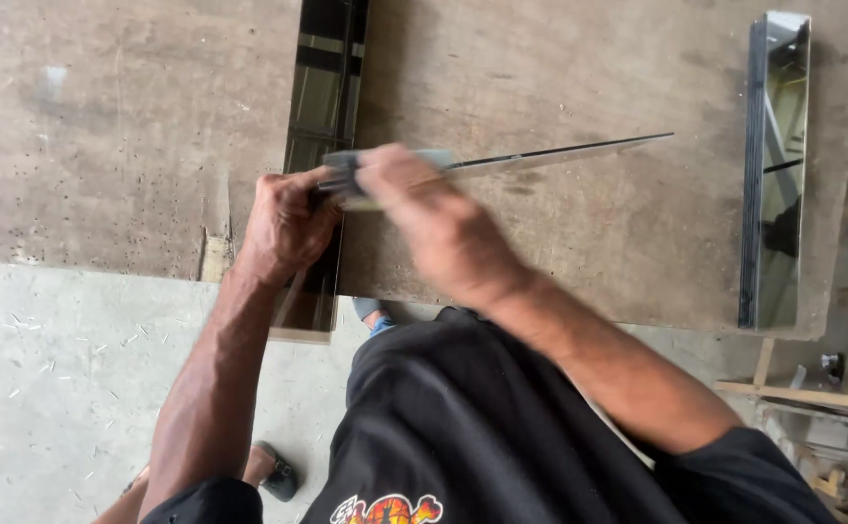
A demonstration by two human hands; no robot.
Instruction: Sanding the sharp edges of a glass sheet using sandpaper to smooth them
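A long thin glass strip is held edge-up over the wooden workbench, running from my hands out to the right. My left hand is clenched around the strip's near end. My right hand, blurred by motion, is closed on a grey rubbing block that sits against the strip's edge, right beside the left hand. The part of the strip between the two hands is hidden by the block and my fingers.
A stack of dark glass strips lies along the bench under my left hand and overhangs its front edge. Another stack of mirror strips lies at the bench's right end. Below are the concrete floor and wooden frames.
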